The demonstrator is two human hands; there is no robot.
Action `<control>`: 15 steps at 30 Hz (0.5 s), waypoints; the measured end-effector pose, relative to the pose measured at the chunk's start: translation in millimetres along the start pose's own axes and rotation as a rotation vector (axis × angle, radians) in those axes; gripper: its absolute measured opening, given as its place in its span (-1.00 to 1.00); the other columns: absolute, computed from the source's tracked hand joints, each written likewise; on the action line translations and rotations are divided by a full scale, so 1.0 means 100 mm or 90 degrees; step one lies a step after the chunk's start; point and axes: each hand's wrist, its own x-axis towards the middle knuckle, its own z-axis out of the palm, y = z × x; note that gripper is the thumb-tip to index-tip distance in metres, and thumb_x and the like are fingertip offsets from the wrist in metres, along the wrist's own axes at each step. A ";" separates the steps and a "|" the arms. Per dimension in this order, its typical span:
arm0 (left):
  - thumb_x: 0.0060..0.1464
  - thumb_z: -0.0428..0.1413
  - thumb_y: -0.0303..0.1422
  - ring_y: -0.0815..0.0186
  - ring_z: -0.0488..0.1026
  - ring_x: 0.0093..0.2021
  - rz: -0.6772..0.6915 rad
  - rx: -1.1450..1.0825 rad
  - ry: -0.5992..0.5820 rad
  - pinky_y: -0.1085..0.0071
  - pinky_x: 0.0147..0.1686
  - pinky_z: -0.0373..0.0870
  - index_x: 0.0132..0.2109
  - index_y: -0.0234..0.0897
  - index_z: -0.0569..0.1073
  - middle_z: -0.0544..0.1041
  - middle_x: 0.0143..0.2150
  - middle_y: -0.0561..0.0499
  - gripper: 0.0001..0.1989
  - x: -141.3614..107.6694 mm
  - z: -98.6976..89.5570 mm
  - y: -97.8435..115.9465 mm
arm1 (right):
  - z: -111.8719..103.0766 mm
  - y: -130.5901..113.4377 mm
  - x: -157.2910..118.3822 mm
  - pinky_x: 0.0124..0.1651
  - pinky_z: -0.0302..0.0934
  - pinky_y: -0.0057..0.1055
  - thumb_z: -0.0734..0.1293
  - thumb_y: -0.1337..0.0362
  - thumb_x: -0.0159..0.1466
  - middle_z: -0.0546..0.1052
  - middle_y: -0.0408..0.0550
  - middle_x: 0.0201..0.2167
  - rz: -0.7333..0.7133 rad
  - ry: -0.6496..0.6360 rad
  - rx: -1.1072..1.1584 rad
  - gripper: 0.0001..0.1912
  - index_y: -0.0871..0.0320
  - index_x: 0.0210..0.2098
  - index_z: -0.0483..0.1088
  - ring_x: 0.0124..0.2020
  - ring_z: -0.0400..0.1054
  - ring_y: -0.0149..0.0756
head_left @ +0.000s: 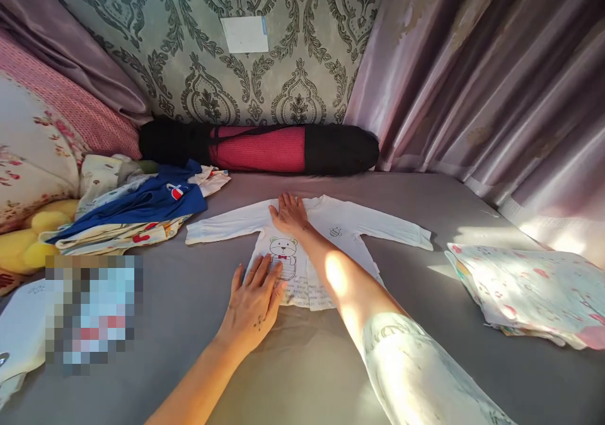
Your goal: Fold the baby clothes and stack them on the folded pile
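Both left hand (253,302), near, and right hand (289,214), far, rest flat, fingers apart, on the white shirt (305,270) on the bed (283,374); probably light, limp, best pinched at both shoulders, though part is hidden.

The right arm (331,270) is covered from about the elbow by a loose, pale sleeve (420,368). Near its edge, the sleeve is patterned with grey-green motifs; elsewhere, detail is washed out by sunlight. The back of the left hand (254,299) is marked with small dark dots (258,323).
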 end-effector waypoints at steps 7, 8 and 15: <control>0.36 -0.21 -0.24 0.10 0.29 0.28 -0.010 -0.030 0.000 -0.17 0.25 0.07 0.13 -0.17 0.42 0.40 0.25 -0.14 -0.60 0.06 -0.05 -0.04 | -0.33 0.22 -0.17 0.41 -0.31 -0.15 -0.15 0.03 0.45 -0.06 0.07 0.43 -0.016 0.005 0.094 -0.33 0.27 0.41 -0.06 0.44 -0.26 -0.18; 0.36 -0.21 -0.23 0.10 0.27 0.29 -0.012 -0.030 0.002 -0.17 0.26 0.06 0.14 -0.17 0.41 0.39 0.25 -0.15 -0.60 0.06 -0.04 -0.04 | -0.37 0.30 -0.23 0.42 -0.32 -0.15 -0.14 0.04 0.45 -0.03 0.08 0.43 -0.009 0.012 0.082 -0.34 0.27 0.40 -0.04 0.44 -0.25 -0.18; 0.35 -0.24 -0.21 0.08 0.25 0.30 -0.006 -0.019 -0.011 -0.19 0.24 0.08 0.17 -0.17 0.39 0.36 0.28 -0.15 -0.56 0.05 -0.04 -0.03 | -0.47 0.63 -0.62 0.38 -0.33 0.05 -0.12 0.04 0.45 0.02 0.01 0.42 0.008 -0.074 0.026 -0.41 0.06 0.38 0.07 0.43 -0.23 -0.05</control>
